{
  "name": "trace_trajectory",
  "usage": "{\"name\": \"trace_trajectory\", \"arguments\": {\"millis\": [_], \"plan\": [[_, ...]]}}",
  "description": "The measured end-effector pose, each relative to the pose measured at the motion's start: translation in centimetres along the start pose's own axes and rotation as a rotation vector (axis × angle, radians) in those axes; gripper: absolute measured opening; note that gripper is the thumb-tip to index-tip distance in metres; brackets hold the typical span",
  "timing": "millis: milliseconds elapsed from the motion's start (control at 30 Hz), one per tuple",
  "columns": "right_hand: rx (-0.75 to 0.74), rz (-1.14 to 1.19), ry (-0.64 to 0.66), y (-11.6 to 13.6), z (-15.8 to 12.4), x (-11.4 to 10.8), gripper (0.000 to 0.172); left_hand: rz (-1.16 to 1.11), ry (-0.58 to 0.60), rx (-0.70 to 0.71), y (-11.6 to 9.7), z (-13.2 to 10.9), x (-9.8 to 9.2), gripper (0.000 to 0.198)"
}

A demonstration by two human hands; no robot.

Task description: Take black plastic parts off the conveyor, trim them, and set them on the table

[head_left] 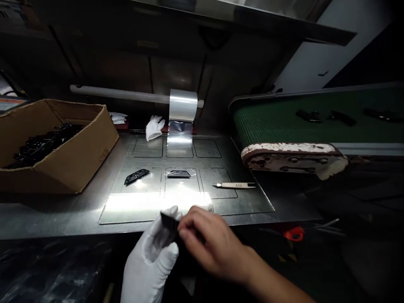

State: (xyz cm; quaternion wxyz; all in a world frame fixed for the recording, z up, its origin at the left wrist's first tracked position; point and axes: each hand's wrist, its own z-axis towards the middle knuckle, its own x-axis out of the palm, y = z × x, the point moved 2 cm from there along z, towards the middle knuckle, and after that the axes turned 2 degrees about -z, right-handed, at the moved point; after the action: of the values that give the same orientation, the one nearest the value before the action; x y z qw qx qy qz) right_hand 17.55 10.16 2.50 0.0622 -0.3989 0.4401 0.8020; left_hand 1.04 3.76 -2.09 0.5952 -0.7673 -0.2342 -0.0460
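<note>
At the near edge of a steel table (pixel 63 214), a white-gloved left hand (pixel 151 256) and a bare right hand (pixel 208 242) close together on a small black part (pixel 168 223), fingers curled around it from both sides. Beyond them, a clear sheet (pixel 142 206) carries a loose black piece (pixel 137 176), a film-covered piece (pixel 179 173) and a pale hand tool (pixel 235 185). Farther back stand a cardboard box (pixel 72 164) at left, a spare glove (pixel 154 127), a film roll (pixel 183 105) and a green conveyor belt (pixel 268 122) at right.
</note>
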Motion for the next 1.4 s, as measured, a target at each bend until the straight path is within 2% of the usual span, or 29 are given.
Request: {"name": "trace_trajectory", "arguments": {"millis": [67, 133, 233, 333, 467, 600, 733, 833, 933, 1033, 1100, 1200, 1400], "plan": [[0.087, -0.302, 0.037, -2.1, 3.7, -1.7, 0.017, 0.187, -0.037, 0.124, -1.7, 1.2, -0.5, 0.058], [0.169, -0.589, 0.110, -4.7, 7.5, -3.2, 0.020, 0.441, -0.054, 0.334, -2.9, 2.8, -1.2, 0.042], [0.173, -0.741, 0.219, -8.0, 11.8, -4.2, 0.022, 0.712, 0.012, 0.619, -3.1, 5.3, -1.9, 0.029], [0.151, -0.815, 0.295, -9.7, 13.5, -4.0, 0.027, 0.789, 0.058, 0.737, -2.2, 6.6, -2.0, 0.029], [0.149, -0.836, 0.331, -10.2, 13.8, -3.2, 0.026, 0.785, 0.037, 0.824, -1.9, 6.4, -1.7, 0.031], [0.181, -0.790, 0.234, -10.0, 11.7, -3.9, 0.022, 0.779, 0.020, 0.799, -2.0, 6.1, -2.0, 0.029], [0.255, -0.768, 0.025, -10.2, 5.0, -6.5, 0.024, 0.827, 0.099, 0.758, -3.4, 6.9, -1.3, 0.032], [0.297, -0.782, -0.086, -11.5, -1.3, -8.2, 0.025, 1.074, 0.300, 0.813, -5.3, 8.5, 1.4, 0.031], [0.317, -0.777, -0.168, -13.7, -5.5, -8.8, 0.030, 1.465, 0.449, 0.841, -6.3, 10.9, 5.2, 0.030], [0.314, -0.729, -0.232, -15.4, -6.8, -8.4, 0.034, 1.657, 0.459, 0.825, -6.0, 13.2, 8.0, 0.026], [0.310, -0.700, -0.271, -15.9, -6.8, -8.0, 0.034, 1.762, 0.449, 0.824, -5.5, 14.0, 8.9, 0.022], [0.310, -0.679, -0.321, -16.0, -6.7, -7.8, 0.036, 1.879, 0.432, 0.842, -5.1, 14.4, 9.3, 0.016], [0.299, -0.669, -0.385, -15.7, -6.9, -7.6, 0.039, 1.989, 0.441, 0.877, -5.4, 14.2, 9.5, 0.023]]}}
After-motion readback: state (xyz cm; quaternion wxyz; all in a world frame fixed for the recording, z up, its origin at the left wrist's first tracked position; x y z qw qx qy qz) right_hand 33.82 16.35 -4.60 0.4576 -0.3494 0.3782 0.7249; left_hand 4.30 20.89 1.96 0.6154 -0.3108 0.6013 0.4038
